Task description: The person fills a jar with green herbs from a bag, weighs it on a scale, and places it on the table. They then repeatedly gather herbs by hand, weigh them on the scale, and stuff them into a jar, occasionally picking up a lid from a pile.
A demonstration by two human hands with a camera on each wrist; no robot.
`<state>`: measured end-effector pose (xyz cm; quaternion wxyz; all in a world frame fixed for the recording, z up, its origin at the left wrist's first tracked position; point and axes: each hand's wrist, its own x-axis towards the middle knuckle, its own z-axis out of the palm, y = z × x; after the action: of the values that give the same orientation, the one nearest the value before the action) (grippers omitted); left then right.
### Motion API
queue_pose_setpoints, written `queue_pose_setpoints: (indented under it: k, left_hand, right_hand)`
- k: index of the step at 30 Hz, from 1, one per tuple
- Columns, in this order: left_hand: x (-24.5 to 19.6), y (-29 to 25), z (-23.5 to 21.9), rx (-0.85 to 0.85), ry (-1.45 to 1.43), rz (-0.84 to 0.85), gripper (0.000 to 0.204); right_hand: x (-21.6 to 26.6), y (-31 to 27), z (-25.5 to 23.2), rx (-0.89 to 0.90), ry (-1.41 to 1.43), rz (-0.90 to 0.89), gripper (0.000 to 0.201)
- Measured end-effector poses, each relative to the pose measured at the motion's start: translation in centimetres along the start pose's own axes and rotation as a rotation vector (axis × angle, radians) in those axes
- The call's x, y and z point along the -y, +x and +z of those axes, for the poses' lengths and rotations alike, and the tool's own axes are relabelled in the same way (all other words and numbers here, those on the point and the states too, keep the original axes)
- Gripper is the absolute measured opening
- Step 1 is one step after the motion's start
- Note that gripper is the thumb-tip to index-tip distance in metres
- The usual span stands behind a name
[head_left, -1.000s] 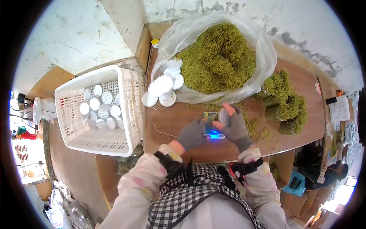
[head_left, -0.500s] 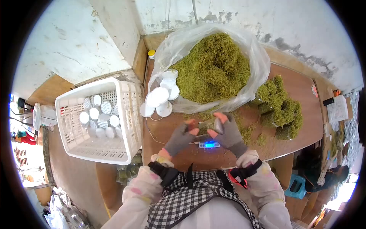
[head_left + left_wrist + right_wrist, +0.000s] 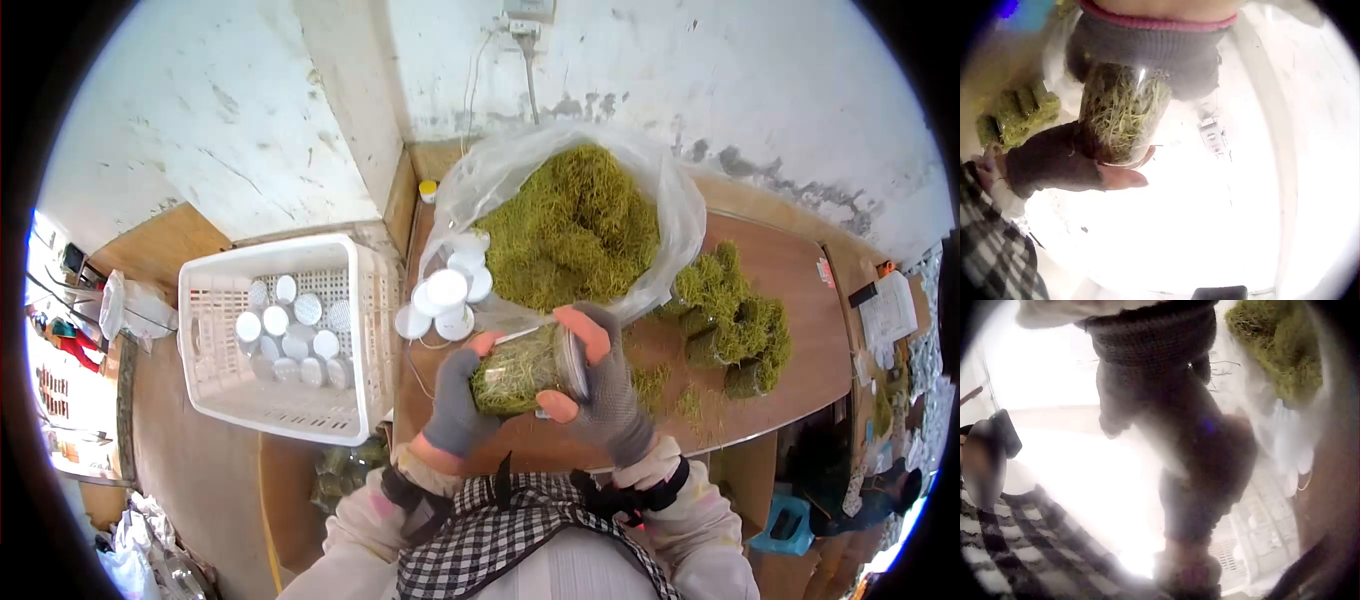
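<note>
Both hands hold a clear jar [image 3: 515,372] packed with dried green strands, lying on its side above the table. My left hand [image 3: 463,400], in a grey fingerless glove, grips the jar's left end. With thumb and fingers spread across it, my right hand [image 3: 612,390] holds the other end, which has a silver rim [image 3: 573,360]. In the left wrist view the jar [image 3: 1125,112] stands between the left glove [image 3: 1147,53] and the right hand [image 3: 1060,159]. The right wrist view is dark and blurred around the gloves.
Behind the hands sits a large plastic bag [image 3: 685,220] of loose green strands [image 3: 575,235], with white lids [image 3: 447,288] at its left. Several filled jars [image 3: 735,320] stand to the right. A white basket [image 3: 270,415] at the left holds silver-and-white lids [image 3: 297,342].
The jar has come up from over the small lit scale, closer to the head camera. My left hand has closed on its left end. The scale is now hidden, and the head view has tilted up.
</note>
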<state>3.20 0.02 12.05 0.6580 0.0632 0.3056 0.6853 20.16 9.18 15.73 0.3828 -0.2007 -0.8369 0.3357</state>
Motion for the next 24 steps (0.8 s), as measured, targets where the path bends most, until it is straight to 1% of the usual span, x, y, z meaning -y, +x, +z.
queue_pose_setpoints:
  k: [1, 3, 4, 6, 8, 10, 11, 12, 13, 14, 15, 16, 17, 18, 19, 21, 22, 24]
  left_hand:
    - [0.1, -0.2, 0.1, 0.018, 0.007, 0.016, 0.043]
    - [0.4, -0.6, 0.5, -0.028, 0.212, 0.304, 0.039]
    - [0.2, -0.9, 0.8, -0.014, 0.219, 0.316, 0.039]
    - [-0.3, -1.9, 1.6, -0.045, 0.427, 0.518, 0.036]
    - [-0.4, -2.1, 1.7, 0.002, 0.395, 0.560, 0.035]
    - [-1.1, -2.9, 3.0, 0.029, 0.153, 0.420, 0.035]
    - [-1.3, -3.2, 2.4, 0.058, 0.375, 0.468, 0.036]
    - [-1.3, -3.5, 2.4, 0.067, 0.374, 0.480, 0.036]
    - [-1.3, -3.6, 2.5, 0.064, 0.518, 0.557, 0.031]
    - [-1.5, -3.7, 2.6, 0.058, 0.664, 0.635, 0.035]
    - [-1.8, -3.9, 2.6, 0.126, 0.410, 0.549, 0.034]
    - [-2.0, -4.1, 2.7, 0.127, 0.409, 0.552, 0.034]
    - [-2.2, -4.4, 2.9, 0.094, 0.666, 0.694, 0.031]
    - [-2.4, -4.4, 3.0, 0.056, 0.924, 0.834, 0.036]
    - [-2.2, -4.2, 2.5, 0.055, 0.921, 0.839, 0.036]
    - [-1.6, -3.5, 1.2, 0.044, 0.508, 0.657, 0.037]
    - [-1.4, -3.8, 1.4, 0.040, 0.505, 0.656, 0.037]
    - [-1.0, -4.5, 2.0, 0.020, 0.541, 0.849, 0.045]
  right_hand:
    - [0.3, 0.3, 0.0, -0.008, -0.007, -0.023, 0.077]
    - [0.9, 0.6, 0.1, -0.032, 0.080, -0.007, 0.059]
    - [1.0, 0.4, 0.5, -0.041, 0.076, -0.024, 0.059]
    - [1.3, 0.1, 1.4, -0.161, 0.335, 0.145, 0.047]
    - [2.5, 0.4, 1.2, -0.174, 0.379, 0.134, 0.044]
    - [3.5, 1.0, 0.8, -0.179, 0.412, 0.152, 0.046]
    - [3.1, 1.3, 0.9, -0.208, 0.336, 0.043, 0.047]
    - [3.6, 1.7, 0.6, -0.208, 0.332, 0.029, 0.047]
    - [4.4, 2.1, 0.1, -0.138, 0.216, -0.061, 0.048]
    - [4.8, 2.7, -0.3, -0.071, 0.100, -0.150, 0.049]
    - [4.8, 2.6, -0.2, -0.059, 0.121, -0.130, 0.048]
    - [4.9, 2.5, 0.0, -0.059, 0.119, -0.132, 0.048]
    - [4.9, 2.4, 0.2, -0.068, 0.217, -0.049, 0.049]
    - [5.0, 2.5, 0.3, -0.079, 0.313, 0.033, 0.050]
    - [5.1, 2.6, 0.3, -0.075, 0.312, 0.030, 0.050]
    - [5.2, 2.6, 0.2, -0.035, 0.383, 0.091, 0.051]
    - [5.3, 2.6, 0.2, -0.032, 0.383, 0.093, 0.051]
    - [5.4, 2.6, 0.3, 0.026, 0.342, 0.113, 0.049]
